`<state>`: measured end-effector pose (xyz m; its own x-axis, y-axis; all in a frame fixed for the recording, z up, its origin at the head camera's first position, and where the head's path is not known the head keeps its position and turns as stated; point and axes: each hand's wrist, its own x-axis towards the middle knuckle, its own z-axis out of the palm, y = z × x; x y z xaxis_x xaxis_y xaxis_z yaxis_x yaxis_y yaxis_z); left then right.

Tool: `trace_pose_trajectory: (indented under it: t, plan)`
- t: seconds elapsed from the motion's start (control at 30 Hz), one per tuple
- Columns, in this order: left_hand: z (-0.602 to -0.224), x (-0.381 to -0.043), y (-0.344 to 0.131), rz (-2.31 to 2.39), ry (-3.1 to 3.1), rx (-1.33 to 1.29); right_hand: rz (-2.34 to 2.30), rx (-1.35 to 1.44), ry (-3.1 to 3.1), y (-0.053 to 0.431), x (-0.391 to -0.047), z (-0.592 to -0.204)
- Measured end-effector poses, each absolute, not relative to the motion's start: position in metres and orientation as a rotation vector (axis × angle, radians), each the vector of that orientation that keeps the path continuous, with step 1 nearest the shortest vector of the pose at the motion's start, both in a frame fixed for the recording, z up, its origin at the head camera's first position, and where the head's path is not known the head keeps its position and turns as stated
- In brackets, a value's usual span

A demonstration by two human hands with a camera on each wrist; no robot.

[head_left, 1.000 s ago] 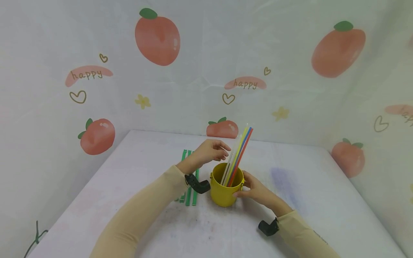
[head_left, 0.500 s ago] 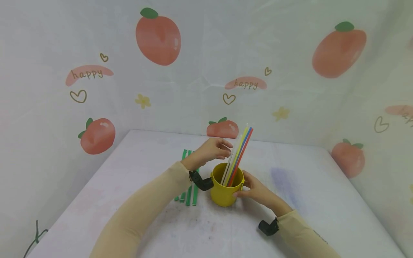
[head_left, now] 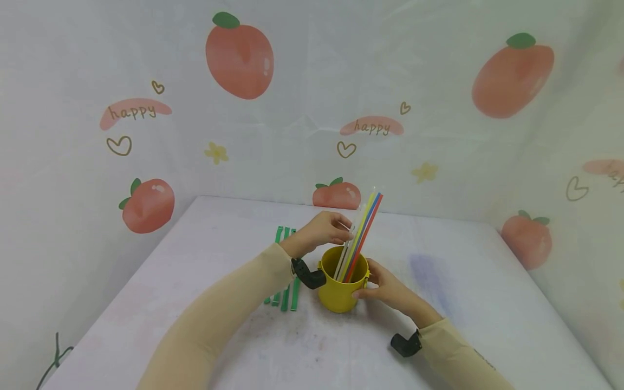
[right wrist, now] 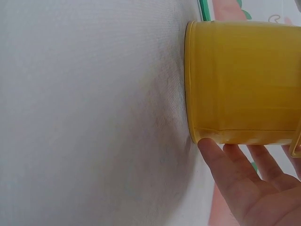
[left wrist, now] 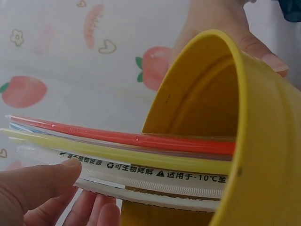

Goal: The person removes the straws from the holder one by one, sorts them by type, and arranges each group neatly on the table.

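A yellow bucket [head_left: 336, 298] stands upright on the table. Several individually wrapped drinking straws [head_left: 363, 233] lean to the right out of it: white, yellow, blue and red. My left hand [head_left: 324, 230] is at the left of the bundle, above the rim. In the left wrist view, its thumb and curled fingers pinch a white straw [left wrist: 141, 172] in a clear printed wrapper. Low on the bucket's right side, my right hand [head_left: 390, 290] holds the wall, thumb in front and fingers behind. The right wrist view shows that thumb [right wrist: 211, 153] against the bucket near its base.
Several green strips [head_left: 286, 300] lie side by side on the white tabletop [head_left: 302, 352], left of the bucket and partly hidden by my left forearm. A printed curtain [head_left: 302, 81] hangs behind the table. A dark green cord [head_left: 57, 357] shows at the lower left.
My left hand has moved slightly right to the straws, and its thumb and fingers have closed on a white one. The right hand and the bucket have stayed in place.
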<state>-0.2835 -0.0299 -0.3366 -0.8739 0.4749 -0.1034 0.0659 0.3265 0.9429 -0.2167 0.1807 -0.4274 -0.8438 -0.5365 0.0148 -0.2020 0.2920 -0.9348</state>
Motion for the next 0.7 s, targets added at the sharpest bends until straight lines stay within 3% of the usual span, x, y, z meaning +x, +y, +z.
trace_pose_trajectory:
  t: [0.7]
  plan:
    - [-0.335, -0.282, -0.041, 1.674, 2.208, 0.479, -1.565, -0.669, 2.274, 0.18, -0.217, -0.428]
